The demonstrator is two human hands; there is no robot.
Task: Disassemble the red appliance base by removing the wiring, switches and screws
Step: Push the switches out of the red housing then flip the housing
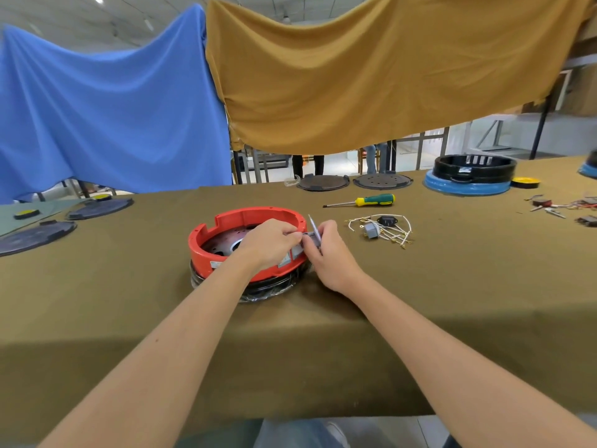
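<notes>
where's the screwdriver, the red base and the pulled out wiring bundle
screwdriver [374,200], head view, on its green and yellow handle
red base [226,219], head view, on its far rim
wiring bundle [382,228], head view, on the white wires near the black socket

- glossy red plastic on the appliance base [206,245]
- matt olive cloth over the table [290,344]
- shiny metal shaft, glossy green-yellow plastic handle on the screwdriver [361,202]
- soft matt hanging cloths [355,76]

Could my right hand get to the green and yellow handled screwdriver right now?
Probably not at once: the right hand is busy pinching a small grey part at the red base. Otherwise the path to the screwdriver looks open.
</notes>
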